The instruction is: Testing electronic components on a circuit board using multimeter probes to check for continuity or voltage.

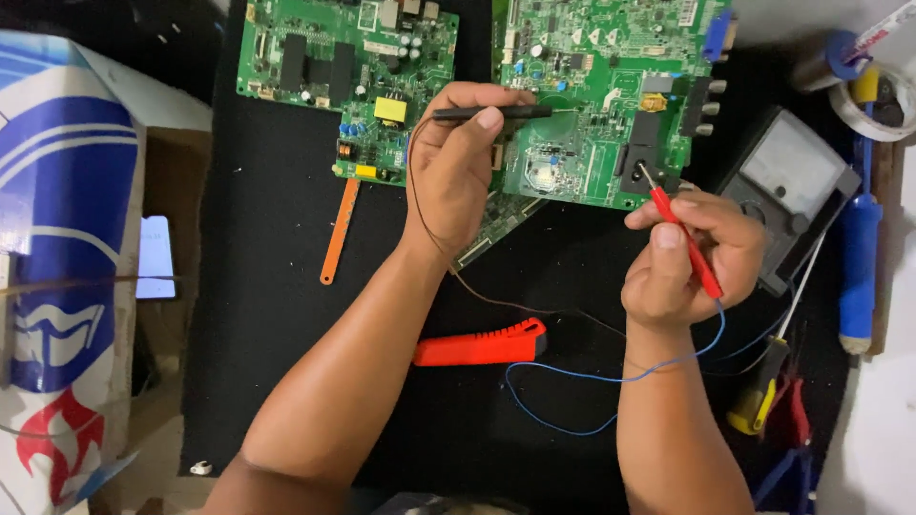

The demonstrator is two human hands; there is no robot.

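Observation:
My left hand [463, 167] grips a black test probe [496, 113] held level, its tip on the right green circuit board [596, 95]. My right hand [692, 257] pinches a red test probe [682, 234] with a blue lead; its metal tip touches a black part at that board's lower right edge. A brown wire runs from the black probe down across the black mat [286, 315]. A second green circuit board [343, 72] lies at the upper left, beside my left hand.
An analogue multimeter [797, 186] sits right of my right hand. A red-handled tool [482, 345] lies between my forearms. An orange strip [341, 232] lies below the left board. Screwdrivers [763, 381], a blue-handled tool [859, 267] and tape rolls crowd the right edge. A printed sack [62, 267] fills the left.

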